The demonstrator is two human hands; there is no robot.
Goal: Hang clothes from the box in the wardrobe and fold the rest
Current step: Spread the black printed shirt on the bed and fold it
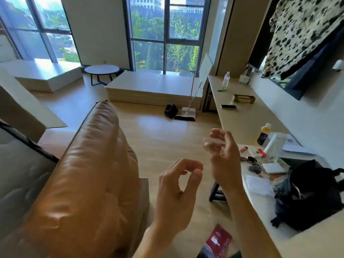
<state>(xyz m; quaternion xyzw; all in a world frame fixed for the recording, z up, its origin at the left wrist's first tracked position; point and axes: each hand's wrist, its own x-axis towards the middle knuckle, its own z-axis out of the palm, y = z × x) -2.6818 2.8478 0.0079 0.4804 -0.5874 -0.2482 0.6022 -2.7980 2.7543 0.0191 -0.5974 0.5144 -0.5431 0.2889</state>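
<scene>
Both hands are raised in front of me over the wooden floor and hold nothing. My left hand has its fingers curled toward the thumb with a gap between them. My right hand is a little higher and to the right, with its fingers loosely spread. A black-and-white patterned garment hangs at the top right with a dark blue garment under it. An open cardboard box stands at the left edge behind the sofa; its inside is hidden.
A brown leather sofa back fills the lower left. A long white counter runs along the right with bottles, a phone, papers and a black backpack. A broom and dustpan lie on the floor ahead. A round table stands by the windows.
</scene>
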